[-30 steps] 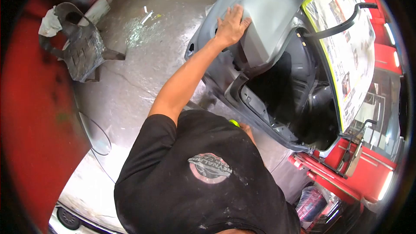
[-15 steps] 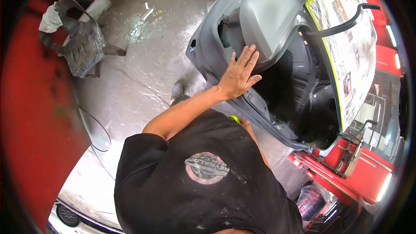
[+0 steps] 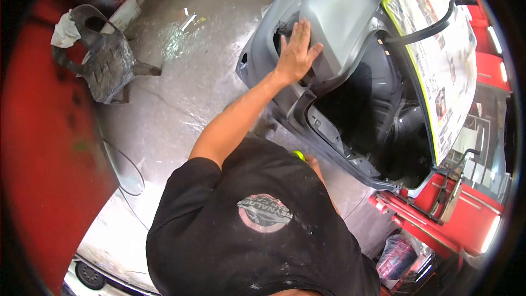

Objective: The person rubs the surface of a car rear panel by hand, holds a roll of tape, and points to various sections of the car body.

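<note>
My left hand (image 3: 296,55) lies flat with spread fingers on a grey car body (image 3: 339,16). It rests beside a dark opening (image 3: 282,30) in the panel, its fingertips on the curved grey surface. Low beside my body, my right hand (image 3: 313,163) is partly hidden by my black shirt (image 3: 263,181). Its fingers are closed around a small, bright yellow-green object (image 3: 299,155), mostly hidden, whose kind I cannot make out. The car's open compartment (image 3: 361,109) is dark inside. Printed paper edged with yellow-green tape (image 3: 402,33) covers the window area.
A dirty plastic chair (image 3: 109,57) with a white cloth (image 3: 64,30) stands at left, by a large red panel (image 3: 49,131). A black curved bar (image 3: 433,30) juts out near the papered window. Red equipment (image 3: 422,227) and a plastic-wrapped bundle (image 3: 397,257) are at lower right.
My left hand has slid up and slightly left along the grey panel, away from the compartment edge toward the dark opening. My right hand stays low with the yellow-green object.
</note>
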{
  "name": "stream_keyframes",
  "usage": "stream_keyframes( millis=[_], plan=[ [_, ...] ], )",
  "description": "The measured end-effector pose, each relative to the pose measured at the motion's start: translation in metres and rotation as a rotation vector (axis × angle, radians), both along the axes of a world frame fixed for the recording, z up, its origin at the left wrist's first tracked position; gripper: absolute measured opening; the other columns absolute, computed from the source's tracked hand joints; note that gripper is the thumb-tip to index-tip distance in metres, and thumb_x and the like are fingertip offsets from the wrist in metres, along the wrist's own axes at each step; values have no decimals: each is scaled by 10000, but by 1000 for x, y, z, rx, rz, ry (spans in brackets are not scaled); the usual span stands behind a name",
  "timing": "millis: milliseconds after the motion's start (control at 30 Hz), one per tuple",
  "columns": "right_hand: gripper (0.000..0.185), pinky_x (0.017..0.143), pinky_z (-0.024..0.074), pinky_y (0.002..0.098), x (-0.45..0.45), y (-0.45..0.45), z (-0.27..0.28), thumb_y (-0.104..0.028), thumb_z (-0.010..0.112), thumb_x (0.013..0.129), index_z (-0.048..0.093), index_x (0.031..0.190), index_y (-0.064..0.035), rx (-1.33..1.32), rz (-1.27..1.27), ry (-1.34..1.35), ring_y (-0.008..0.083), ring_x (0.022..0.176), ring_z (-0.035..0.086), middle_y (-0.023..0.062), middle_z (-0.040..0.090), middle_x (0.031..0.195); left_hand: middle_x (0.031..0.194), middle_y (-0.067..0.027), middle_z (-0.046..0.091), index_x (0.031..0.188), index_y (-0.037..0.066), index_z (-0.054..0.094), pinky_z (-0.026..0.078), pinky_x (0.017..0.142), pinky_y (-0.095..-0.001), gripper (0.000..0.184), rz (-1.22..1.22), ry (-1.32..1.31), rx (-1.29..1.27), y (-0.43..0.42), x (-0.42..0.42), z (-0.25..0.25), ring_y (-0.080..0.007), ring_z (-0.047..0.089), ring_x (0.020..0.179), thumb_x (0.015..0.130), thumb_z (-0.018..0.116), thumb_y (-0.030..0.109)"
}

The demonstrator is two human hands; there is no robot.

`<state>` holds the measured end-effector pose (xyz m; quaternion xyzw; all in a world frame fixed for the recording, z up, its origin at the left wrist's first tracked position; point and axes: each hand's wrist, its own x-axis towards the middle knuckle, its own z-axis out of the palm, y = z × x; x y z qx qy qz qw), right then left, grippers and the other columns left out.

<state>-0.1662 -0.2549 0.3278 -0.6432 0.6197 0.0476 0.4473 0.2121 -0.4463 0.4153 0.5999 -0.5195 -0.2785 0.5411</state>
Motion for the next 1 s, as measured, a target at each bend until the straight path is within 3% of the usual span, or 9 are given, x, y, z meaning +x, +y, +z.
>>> stream_keyframes(
  millis=[133,267,300,467,600,733,800,867,1000],
  plan=[
    [305,773,525,382,-10,-6,-15,-224,742,886,731,1127,-37,-39,73,126,254,860,711,193,753,982,1667,-220,154,1587,-21,178,105,1193,-664,889,24,96,187,-16,17,-19,-395,110,1550,1019,359,638],
    [297,770,522,384,-38,-5,-47,-222,736,889,727,1113,-28,-47,67,14,257,859,709,206,748,979,1565,-270,346,1495,-41,379,264,1180,-534,690,240,149,53,7,7,-55,-439,320,1454,1026,492,453],
    [293,767,521,386,-37,-5,-43,-223,737,888,725,1103,-24,-28,57,32,256,856,707,208,746,975,1440,-277,481,1406,-39,485,360,1121,-458,541,346,128,-15,19,6,-58,-444,455,1331,1002,555,314],
    [270,759,515,402,-14,-5,-12,-227,740,884,721,1054,-17,-18,85,82,271,841,701,210,736,944,1294,-243,568,1315,-32,548,431,1038,-452,417,327,148,61,100,-8,-109,-416,540,1210,975,589,207],
    [262,754,514,407,-12,-7,-15,-227,741,876,721,1035,-20,-44,109,137,301,836,699,210,731,930,1190,-217,626,1307,3,569,456,989,-453,392,136,94,312,166,-17,-158,-397,589,1124,967,568,195],
    [271,764,518,408,-3,-9,-16,-226,732,874,723,1053,-23,-5,55,148,307,846,704,209,734,953,1140,-248,679,1211,23,650,487,944,-525,396,-166,-115,669,232,-6,-256,-444,626,1090,911,574,270],
    [283,768,520,409,-1,-9,-17,-232,732,872,723,1062,-23,-13,46,118,305,851,708,208,736,960,1129,-258,687,1156,19,688,505,936,-526,420,-405,-234,858,271,15,-331,-439,644,1084,888,581,324],
    [298,773,523,411,-3,-8,-18,-240,735,867,723,1070,-22,-91,114,96,305,856,711,207,737,965,1126,-266,692,1104,12,716,516,945,-517,434,-370,-252,1131,297,39,-328,-425,656,1092,869,584,353],
    [322,765,523,415,-5,-5,-16,-258,748,857,722,1074,-22,-21,42,113,308,861,714,210,737,958,1145,-261,690,1073,5,722,515,963,-503,444,-212,-242,1107,325,65,-369,-418,661,1097,866,589,375]
  ],
)
